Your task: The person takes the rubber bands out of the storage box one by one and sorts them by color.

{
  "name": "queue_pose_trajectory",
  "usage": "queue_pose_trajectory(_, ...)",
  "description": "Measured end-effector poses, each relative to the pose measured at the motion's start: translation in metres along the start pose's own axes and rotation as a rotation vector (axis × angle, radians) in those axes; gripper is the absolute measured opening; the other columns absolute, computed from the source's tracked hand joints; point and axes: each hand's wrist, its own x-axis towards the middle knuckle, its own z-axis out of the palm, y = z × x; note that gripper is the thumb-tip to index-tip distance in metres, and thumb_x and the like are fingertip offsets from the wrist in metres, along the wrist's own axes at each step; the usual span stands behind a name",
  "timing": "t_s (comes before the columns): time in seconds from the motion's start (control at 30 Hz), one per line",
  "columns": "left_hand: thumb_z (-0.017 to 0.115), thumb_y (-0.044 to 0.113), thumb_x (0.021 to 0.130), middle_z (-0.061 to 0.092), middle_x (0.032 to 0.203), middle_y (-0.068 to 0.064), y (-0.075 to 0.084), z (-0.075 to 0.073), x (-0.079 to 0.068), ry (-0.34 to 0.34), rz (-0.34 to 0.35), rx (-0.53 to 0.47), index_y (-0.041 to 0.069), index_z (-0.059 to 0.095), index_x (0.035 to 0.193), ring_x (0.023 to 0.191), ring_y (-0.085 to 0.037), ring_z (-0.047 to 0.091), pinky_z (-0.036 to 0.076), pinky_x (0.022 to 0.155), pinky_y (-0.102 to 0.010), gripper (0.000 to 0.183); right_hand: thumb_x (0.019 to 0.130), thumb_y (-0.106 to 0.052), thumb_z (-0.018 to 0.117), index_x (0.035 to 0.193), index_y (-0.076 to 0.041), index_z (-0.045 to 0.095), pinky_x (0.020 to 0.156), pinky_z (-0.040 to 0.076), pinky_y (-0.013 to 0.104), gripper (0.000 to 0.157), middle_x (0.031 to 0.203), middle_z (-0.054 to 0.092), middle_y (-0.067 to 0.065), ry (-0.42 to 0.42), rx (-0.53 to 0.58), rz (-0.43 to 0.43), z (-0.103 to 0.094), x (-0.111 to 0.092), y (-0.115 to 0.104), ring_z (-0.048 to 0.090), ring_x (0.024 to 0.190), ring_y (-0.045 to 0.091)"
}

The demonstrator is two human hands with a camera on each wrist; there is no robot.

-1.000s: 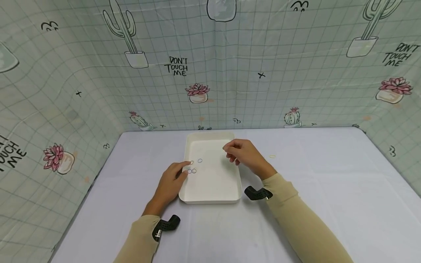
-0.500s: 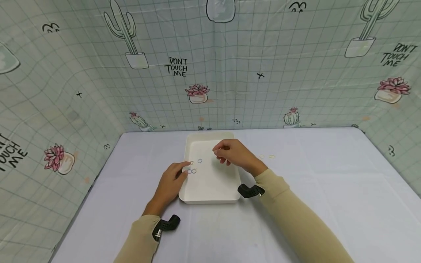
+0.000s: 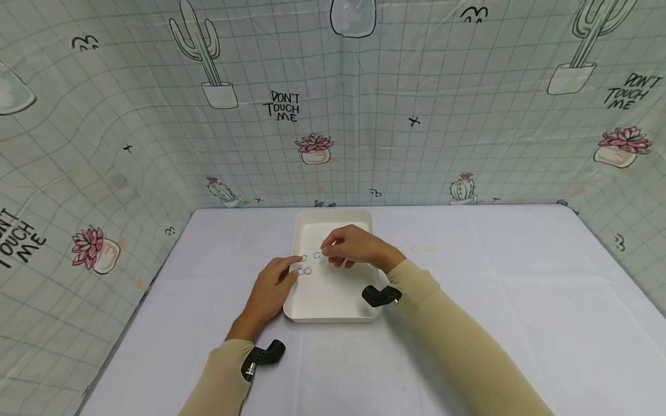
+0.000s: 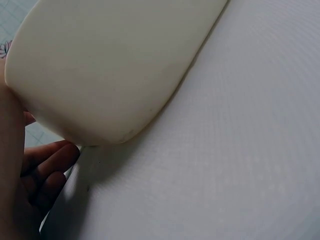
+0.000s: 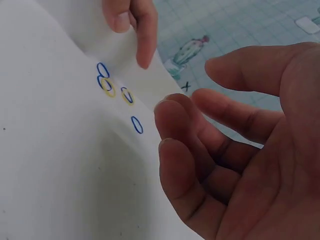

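A white rectangular tray (image 3: 338, 300) lies on the table, its corner large in the left wrist view. My left hand (image 3: 267, 292) holds its left wall, with thumb and index finger reaching over the rim and other fingers curled outside. Small thin loops like rubber bands lie inside: a blue one (image 5: 137, 125), a blue and yellow pair (image 5: 128, 96), and an overlapping blue and yellow cluster (image 5: 106, 84). My right hand (image 3: 351, 245) hovers over the tray just right of the single blue loop, fingers loosely bent. Between its thumb and fingers the right wrist view shows a gap, with nothing held.
On the white-covered table, right of the tray, lie thin yellow loops (image 3: 415, 249), one partly hidden by my right wrist. A patterned grid curtain (image 3: 385, 156) stands behind the table and along its sides.
My right hand has moved left across the tray, from its right rim to beside the blue loop. More yellow loops on the table have come into sight. The left hand stays in place.
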Motion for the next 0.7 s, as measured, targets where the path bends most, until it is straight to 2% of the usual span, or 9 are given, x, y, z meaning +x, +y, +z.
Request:
queue_pose_trajectory(0.13, 0.057, 0.022, 0.101, 0.060, 0.128, -0.007, 0.001, -0.001, 0.000, -0.005, -0.002, -0.007, 0.020, 0.065, 0.135, 0.113, -0.024, 0.056, 0.044, 0.100, -0.048, 0.035, 0.096, -0.024, 0.065, 0.113, -0.005, 0.070, 0.069, 0.055, 0.033, 0.025, 0.092, 0.070, 0.010, -0.036, -0.014, 0.013, 0.006, 0.007, 0.000, 0.066, 0.082, 0.021)
queue_pose_trajectory(0.3, 0.057, 0.023, 0.101, 0.060, 0.129, -0.007, 0.000, -0.002, 0.001, -0.013, 0.012, -0.002, 0.020, 0.064, 0.135, 0.116, -0.023, 0.055, 0.043, 0.101, -0.049, 0.035, 0.096, -0.022, 0.065, 0.109, -0.009, 0.070, 0.067, 0.054, 0.032, 0.019, 0.089, 0.070, 0.009, -0.028, -0.030, 0.033, 0.014, 0.016, 0.002, 0.065, 0.079, 0.020)
queue_pose_trajectory(0.6, 0.057, 0.023, 0.100, 0.060, 0.130, -0.007, -0.004, -0.004, 0.002, -0.012, 0.023, 0.011, 0.018, 0.065, 0.135, 0.121, -0.025, 0.055, 0.042, 0.103, -0.049, 0.035, 0.093, -0.015, 0.066, 0.107, -0.006, 0.071, 0.055, 0.047, 0.027, 0.017, 0.074, 0.066, 0.006, -0.027, -0.146, 0.022, 0.034, 0.029, 0.003, 0.057, 0.061, 0.016)
queue_pose_trajectory(0.7, 0.056, 0.023, 0.101, 0.060, 0.130, -0.007, -0.004, -0.004, 0.003, -0.013, 0.032, 0.011, 0.018, 0.064, 0.135, 0.123, -0.024, 0.054, 0.041, 0.104, -0.050, 0.036, 0.093, -0.013, 0.066, 0.104, -0.007, 0.072, 0.052, 0.044, 0.025, 0.014, 0.069, 0.062, 0.005, -0.003, -0.175, 0.026, 0.037, 0.031, 0.004, 0.053, 0.054, 0.014)
